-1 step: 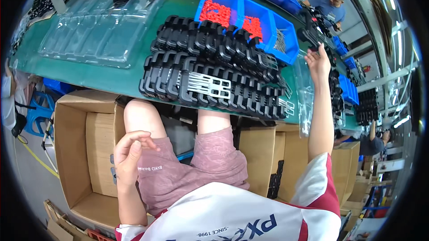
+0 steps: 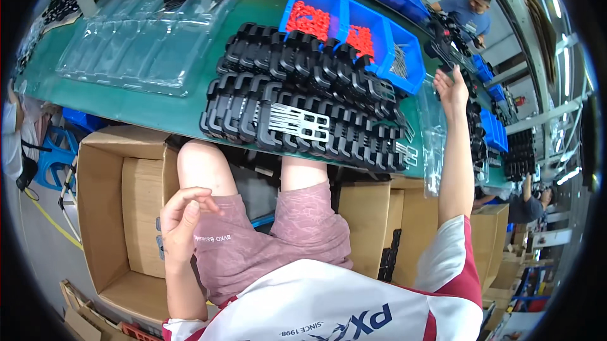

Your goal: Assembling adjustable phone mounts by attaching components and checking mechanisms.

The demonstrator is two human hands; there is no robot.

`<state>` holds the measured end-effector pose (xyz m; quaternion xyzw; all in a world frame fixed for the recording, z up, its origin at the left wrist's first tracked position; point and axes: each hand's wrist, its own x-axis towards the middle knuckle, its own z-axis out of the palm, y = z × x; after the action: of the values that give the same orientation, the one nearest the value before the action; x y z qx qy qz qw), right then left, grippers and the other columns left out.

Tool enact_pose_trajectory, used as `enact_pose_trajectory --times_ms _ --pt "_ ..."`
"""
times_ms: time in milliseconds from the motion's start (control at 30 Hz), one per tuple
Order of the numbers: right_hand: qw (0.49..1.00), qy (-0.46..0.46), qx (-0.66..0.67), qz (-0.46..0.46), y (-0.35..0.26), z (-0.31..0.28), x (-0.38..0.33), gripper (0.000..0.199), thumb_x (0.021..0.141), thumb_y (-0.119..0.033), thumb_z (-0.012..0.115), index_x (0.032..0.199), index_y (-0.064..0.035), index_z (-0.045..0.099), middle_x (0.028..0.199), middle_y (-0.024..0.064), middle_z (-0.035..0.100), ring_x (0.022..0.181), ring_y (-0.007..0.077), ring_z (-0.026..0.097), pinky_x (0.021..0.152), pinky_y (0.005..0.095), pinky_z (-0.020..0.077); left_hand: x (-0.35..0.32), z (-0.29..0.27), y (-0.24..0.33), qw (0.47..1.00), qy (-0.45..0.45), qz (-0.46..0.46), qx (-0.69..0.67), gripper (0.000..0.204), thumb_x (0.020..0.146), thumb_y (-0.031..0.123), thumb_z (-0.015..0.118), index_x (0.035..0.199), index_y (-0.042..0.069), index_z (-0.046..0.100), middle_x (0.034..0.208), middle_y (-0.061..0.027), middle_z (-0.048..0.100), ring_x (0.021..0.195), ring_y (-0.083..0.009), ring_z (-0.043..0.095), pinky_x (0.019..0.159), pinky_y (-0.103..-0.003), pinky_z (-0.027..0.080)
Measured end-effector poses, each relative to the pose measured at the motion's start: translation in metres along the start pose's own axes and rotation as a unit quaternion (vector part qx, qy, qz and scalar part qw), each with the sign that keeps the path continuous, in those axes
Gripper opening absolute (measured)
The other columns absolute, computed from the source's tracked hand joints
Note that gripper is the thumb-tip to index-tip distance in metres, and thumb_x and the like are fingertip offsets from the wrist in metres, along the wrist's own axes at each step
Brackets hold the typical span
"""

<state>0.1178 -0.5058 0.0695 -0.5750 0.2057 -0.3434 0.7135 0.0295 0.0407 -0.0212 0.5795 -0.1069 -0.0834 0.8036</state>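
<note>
My left hand (image 2: 183,221) hovers over my lap above my left thigh, fingers loosely curled and apart, holding nothing. My right hand (image 2: 452,91) is stretched far out to the right end of the green table (image 2: 177,116), fingers extended toward black parts (image 2: 475,145) piled there; nothing shows in its grip. Rows of black plastic parts (image 2: 329,81) fill the table in front of me, with a grey metal plate (image 2: 297,123) lying on the near row. A clear plastic bag (image 2: 433,145) hangs at the table edge beside my right forearm.
Blue bins behind the rows hold red pieces (image 2: 310,18) and grey metal bits (image 2: 398,59). A clear blister tray (image 2: 145,37) lies at the left. Open cardboard boxes (image 2: 120,202) stand under the table by my knees. A co-worker (image 2: 468,12) sits at far right.
</note>
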Motion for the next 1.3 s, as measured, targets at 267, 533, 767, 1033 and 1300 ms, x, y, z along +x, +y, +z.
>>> enact_pose_trajectory --times_ms 267,533,767,1033,1300 --pt "0.944 -0.036 -0.301 -0.128 0.036 0.074 0.040 0.029 0.089 -0.018 0.059 0.110 0.0005 0.062 0.084 0.0095 0.065 0.067 0.0134 0.057 0.061 0.0240 0.0456 -0.033 -0.076 -0.028 0.965 0.249 -0.063 0.045 0.023 0.096 0.015 0.048 0.105 -0.004 0.057 0.076 -0.0098 0.058 0.065 -0.0172 0.059 0.066 -0.027 0.051" --pt "0.650 -0.402 -0.554 -0.331 0.079 0.263 -0.011 0.024 0.084 -0.017 0.060 0.096 0.0028 0.066 0.085 0.0063 0.069 0.070 0.0179 0.059 0.067 0.0281 0.0466 -0.079 -0.217 -0.110 0.871 0.449 -0.198 0.022 0.025 0.090 0.015 0.055 0.107 -0.003 0.056 0.079 -0.0073 0.059 0.064 -0.0148 0.060 0.061 -0.024 0.051" --pt "0.541 -0.461 -0.660 -0.242 0.121 0.269 0.056 0.017 0.081 -0.014 0.057 0.083 0.0022 0.061 0.068 0.0083 0.061 0.056 0.0180 0.051 0.057 0.0315 0.0426 -0.131 -0.311 -0.208 0.793 0.509 -0.323 0.091 0.023 0.086 0.019 0.053 0.100 0.003 0.061 0.073 -0.0067 0.059 0.054 -0.0158 0.056 0.050 -0.025 0.047" --pt "0.594 -0.454 -0.597 -0.291 0.105 0.261 0.040 0.022 0.087 -0.014 0.054 0.102 -0.0004 0.062 0.091 0.0074 0.064 0.078 0.0153 0.056 0.074 0.0267 0.0435 -0.182 -0.366 -0.305 0.773 0.300 -0.429 0.357 0.024 0.079 0.016 0.058 0.098 0.004 0.064 0.078 -0.0128 0.065 0.071 -0.0279 0.063 0.066 -0.036 0.050" --pt "0.626 -0.394 -0.602 -0.300 0.052 0.209 0.001 0.031 0.096 -0.021 0.051 0.118 -0.0007 0.060 0.114 0.0086 0.063 0.103 0.0172 0.059 0.096 0.0263 0.0412 -0.148 -0.322 -0.324 0.720 0.059 -0.410 0.558 0.023 0.076 0.014 0.063 0.094 0.000 0.061 0.089 -0.0153 0.065 0.084 -0.0310 0.062 0.073 -0.039 0.049"
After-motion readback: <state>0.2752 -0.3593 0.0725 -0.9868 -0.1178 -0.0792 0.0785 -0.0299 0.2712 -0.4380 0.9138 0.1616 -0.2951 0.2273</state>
